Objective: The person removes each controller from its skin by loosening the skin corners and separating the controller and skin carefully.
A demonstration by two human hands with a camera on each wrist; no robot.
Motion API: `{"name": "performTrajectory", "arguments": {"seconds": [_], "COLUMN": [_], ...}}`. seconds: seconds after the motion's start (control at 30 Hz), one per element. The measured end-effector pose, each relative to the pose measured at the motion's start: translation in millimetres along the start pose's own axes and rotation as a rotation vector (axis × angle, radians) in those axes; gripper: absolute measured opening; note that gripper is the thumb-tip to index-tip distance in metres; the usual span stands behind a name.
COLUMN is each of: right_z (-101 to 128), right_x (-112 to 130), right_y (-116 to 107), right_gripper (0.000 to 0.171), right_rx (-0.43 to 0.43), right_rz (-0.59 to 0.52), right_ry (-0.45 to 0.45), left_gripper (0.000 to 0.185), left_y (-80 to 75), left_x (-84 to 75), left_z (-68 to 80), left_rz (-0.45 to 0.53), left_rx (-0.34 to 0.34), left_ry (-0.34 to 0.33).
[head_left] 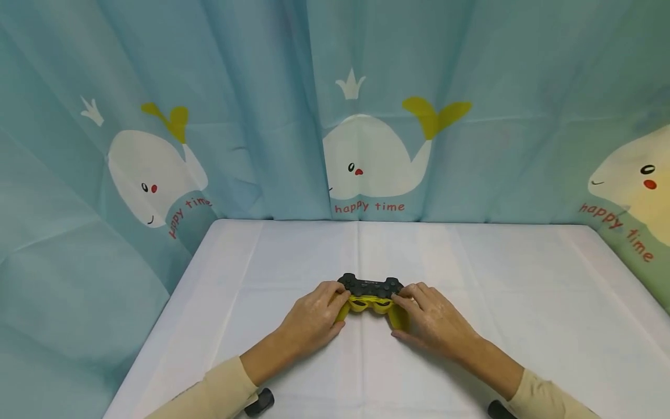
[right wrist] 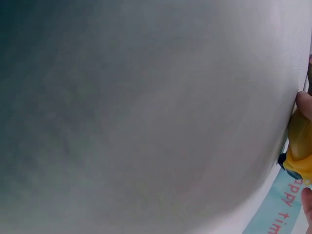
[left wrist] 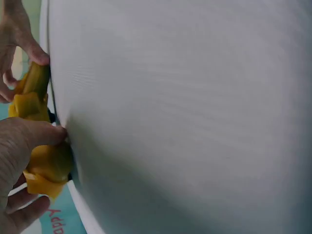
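A black game controller (head_left: 370, 287) with a yellow rubbery cover (head_left: 370, 303) on its near side lies between both hands at the middle of the table. The cover wraps the two grips, while the controller's black top with its sticks shows beyond the cover's edge. My left hand (head_left: 313, 316) pinches the left end, its thumb on the near side and fingers over the top. At the other end, my right hand (head_left: 438, 321) holds the right grip in the same way. In the left wrist view the yellow cover (left wrist: 51, 163) bulges around the left thumb; the right wrist view catches just part of the cover (right wrist: 300, 139).
A white cloth covers the table (head_left: 293, 250). Behind and to the sides hangs a blue curtain (head_left: 262, 116) printed with whales. Small black objects (head_left: 260, 402) show beside the cuffs of the beige sleeves (head_left: 220, 387).
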State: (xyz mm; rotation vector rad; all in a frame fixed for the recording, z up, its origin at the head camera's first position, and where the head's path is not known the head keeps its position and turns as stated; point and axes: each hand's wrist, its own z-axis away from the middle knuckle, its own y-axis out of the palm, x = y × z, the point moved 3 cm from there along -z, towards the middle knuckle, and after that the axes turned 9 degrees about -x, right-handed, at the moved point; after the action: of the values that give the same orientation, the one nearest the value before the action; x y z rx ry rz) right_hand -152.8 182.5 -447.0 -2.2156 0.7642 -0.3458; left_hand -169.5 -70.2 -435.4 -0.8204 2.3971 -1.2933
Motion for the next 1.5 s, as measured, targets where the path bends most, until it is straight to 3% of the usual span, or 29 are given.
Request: {"name": "performTrajectory", "arguments": {"seconds": [0.2, 0.43, 0.63, 0.73, 0.87, 0.93, 1.07, 1.2, 1.27, 1.33, 1.4, 1.5], "right_z": [-4, -7, -9, -10, -10, -9, 0, 15, 19, 20, 19, 15], "right_x": [0, -3, -2, 1, 6, 8, 9, 7, 4, 2, 0, -1], "right_y": [-1, 2, 1, 1, 2, 3, 2, -4, -7, -8, -8, -9], "right_gripper": [0.056, 0.051, 0.046, 0.04, 0.029, 0.027, 0.034, 0.058, 0.066, 0.068, 0.063, 0.055], "right_rx": [-0.001, 0.019, 0.032, 0.046, 0.052, 0.036, 0.023, 0.046, 0.061, 0.066, 0.063, 0.038], "right_rz": [-0.014, -0.021, -0.052, -0.063, -0.047, -0.028, -0.019, -0.047, -0.083, -0.133, -0.179, -0.194], "right_ry": [-0.015, -0.028, -0.029, -0.063, -0.162, -0.179, -0.093, 0.096, 0.171, 0.204, 0.203, 0.179], "left_gripper": [0.047, 0.037, 0.021, 0.01, 0.039, 0.045, 0.019, 0.06, 0.067, 0.058, 0.051, 0.048], "left_y": [-0.5, -2.4, -2.8, -1.1, 1.8, 2.9, 0.0, -3.5, -4.1, -2.5, -0.9, 1.6], "left_x": [-1.5, -7.2, -12.4, -15.5, -20.1, -21.1, -16.7, -4.8, 1.6, 6.8, 9.3, 11.3], "left_z": [-2.2, -5.6, -4.6, -1.2, 2.9, 3.8, 6.3, 10.5, 12.1, 13.9, 15.1, 15.9], "left_rz": [-0.011, -0.088, -0.108, -0.161, -0.283, -0.314, -0.186, 0.067, 0.219, 0.385, 0.511, 0.583], "left_rx": [-0.004, -0.014, -0.04, -0.042, -0.025, -0.016, 0.012, 0.122, 0.168, 0.142, 0.087, 0.019], "left_ry": [-0.006, 0.086, 0.121, 0.187, 0.304, 0.325, 0.195, -0.075, -0.23, -0.379, -0.471, -0.499]}}
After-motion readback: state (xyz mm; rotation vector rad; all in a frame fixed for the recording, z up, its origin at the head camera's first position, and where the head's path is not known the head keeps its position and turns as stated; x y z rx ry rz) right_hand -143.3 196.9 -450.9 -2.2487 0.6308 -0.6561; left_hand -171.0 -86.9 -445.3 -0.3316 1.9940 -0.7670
